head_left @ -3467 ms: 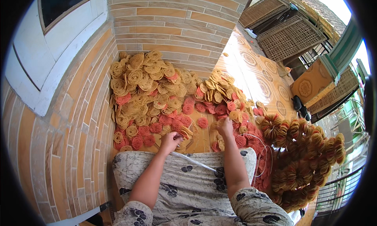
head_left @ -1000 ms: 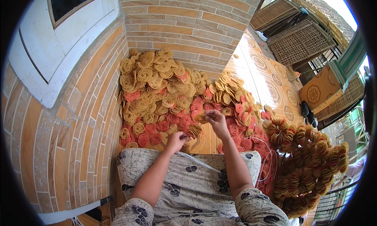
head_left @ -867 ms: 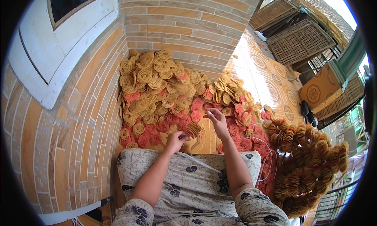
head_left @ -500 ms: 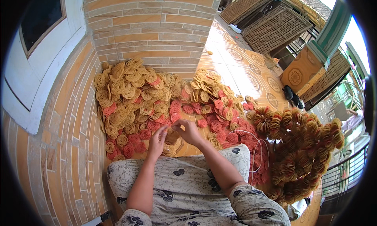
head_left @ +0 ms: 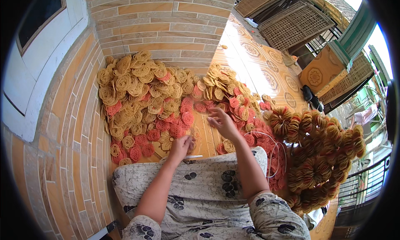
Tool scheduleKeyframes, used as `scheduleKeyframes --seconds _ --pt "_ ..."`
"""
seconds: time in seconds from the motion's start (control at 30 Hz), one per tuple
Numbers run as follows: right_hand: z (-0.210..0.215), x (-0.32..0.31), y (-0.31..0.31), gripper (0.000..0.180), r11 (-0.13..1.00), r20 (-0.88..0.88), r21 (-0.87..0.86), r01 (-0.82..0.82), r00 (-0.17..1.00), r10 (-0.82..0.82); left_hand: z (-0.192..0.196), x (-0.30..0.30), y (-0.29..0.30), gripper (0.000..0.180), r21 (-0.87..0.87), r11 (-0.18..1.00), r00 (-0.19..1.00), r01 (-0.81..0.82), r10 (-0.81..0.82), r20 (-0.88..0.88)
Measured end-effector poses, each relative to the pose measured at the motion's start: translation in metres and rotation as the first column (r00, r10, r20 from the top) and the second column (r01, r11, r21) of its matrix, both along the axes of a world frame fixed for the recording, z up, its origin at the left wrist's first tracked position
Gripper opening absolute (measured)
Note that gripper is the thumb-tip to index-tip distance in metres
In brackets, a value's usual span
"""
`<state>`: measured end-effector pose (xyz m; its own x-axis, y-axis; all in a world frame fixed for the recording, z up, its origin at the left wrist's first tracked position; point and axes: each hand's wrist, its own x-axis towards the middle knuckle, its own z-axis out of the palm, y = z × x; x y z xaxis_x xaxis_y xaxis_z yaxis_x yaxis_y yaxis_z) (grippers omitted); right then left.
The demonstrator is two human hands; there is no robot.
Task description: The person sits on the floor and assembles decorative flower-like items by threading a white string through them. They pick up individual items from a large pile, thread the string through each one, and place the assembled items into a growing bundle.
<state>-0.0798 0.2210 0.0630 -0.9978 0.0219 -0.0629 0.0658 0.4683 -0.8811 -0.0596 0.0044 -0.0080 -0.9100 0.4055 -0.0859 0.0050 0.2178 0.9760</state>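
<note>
Right hand (head_left: 223, 122) now off the coils (head_left: 141, 90), fingers spread.

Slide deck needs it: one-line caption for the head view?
Seated person's left hand and right hand sort tan and red woven discs on tiled floor by a brick pillar.

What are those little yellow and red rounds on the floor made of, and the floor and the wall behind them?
The rounds look like dried, lacy nests of thin strands, matte and brittle, perhaps a cracker or noodle dough; I cannot be sure. The floor seems glazed ceramic tile: it shines in the sun and bears printed medallions. The wall looks clad in smooth, orange, brick-shaped tiles with pale joints.
</note>
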Motion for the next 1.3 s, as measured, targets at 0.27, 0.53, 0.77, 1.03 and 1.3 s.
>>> scheduleKeyframes --seconds 0.27,0.53,0.77,1.03,1.3 --pt "-0.059 0.02 0.081 0.088 0.387 0.544 0.759 -0.524 0.837 0.067 -0.038 -0.03 -0.017 0.035 0.235 0.942 0.959 -0.241 0.193 0.208" --pt "-0.047 -0.024 0.056 0.048 0.865 0.186 0.494 -0.089 0.983 -0.005 -0.032 -0.011 -0.016 0.028 0.218 0.976 0.927 -0.028 -0.056 0.371" --pt "-0.059 -0.037 0.005 0.03 0.927 0.334 -0.366 0.078 0.941 0.053 -0.031 -0.013 -0.013 0.028 0.264 0.961 0.907 -0.078 -0.042 0.419" --pt "-0.052 -0.034 -0.007 0.031 0.889 0.309 -0.455 0.049 0.945 0.106 -0.036 -0.012 -0.011 0.026 0.221 0.975 0.942 -0.031 -0.046 0.333" --pt "-0.044 -0.03 -0.013 0.035 0.893 0.234 -0.451 0.003 0.965 0.115 -0.03 -0.01 -0.011 0.023 0.235 0.971 0.934 -0.047 -0.041 0.356"
